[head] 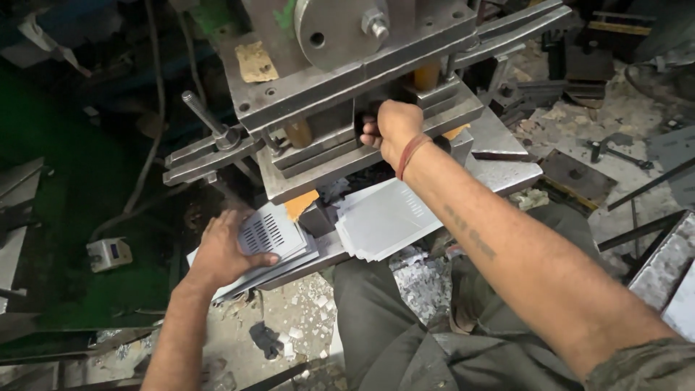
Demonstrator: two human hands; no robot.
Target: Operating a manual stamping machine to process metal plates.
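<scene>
a: what is seen under the left hand [230,250]?

b: a stack of slotted metal plates [271,235] is pressed down by it. the palm is laid flat on the top plate, the fingers are spread wide and the thumb is stretched along the near edge. nothing is gripped; the stack is only held in place on the press bed [499,170], at its left end.

a: and the right hand [391,130]?

b: it is pushed into the opening of the steel press [347,87], between the upper block and the lower die. the fingers are curled inward, but what is closed in them cannot be told, since the tips are hidden in the dark gap. a red thread band [410,153] is worn at the wrist.

a: where are the other sheets kept?

b: a second pile of blank white sheets [387,217] is fanned out on the bed, just under the right forearm and to the right of the slotted stack. the two piles are set apart by an orange block [299,204] and a dark die piece.

a: what else is noted?

b: a lever handle [206,116] is seen sticking out at the left of the press. metal punchings [420,282] are scattered on the floor below, between the knees, and a small grey box [108,253] is lying on the floor well off to the left.
</scene>
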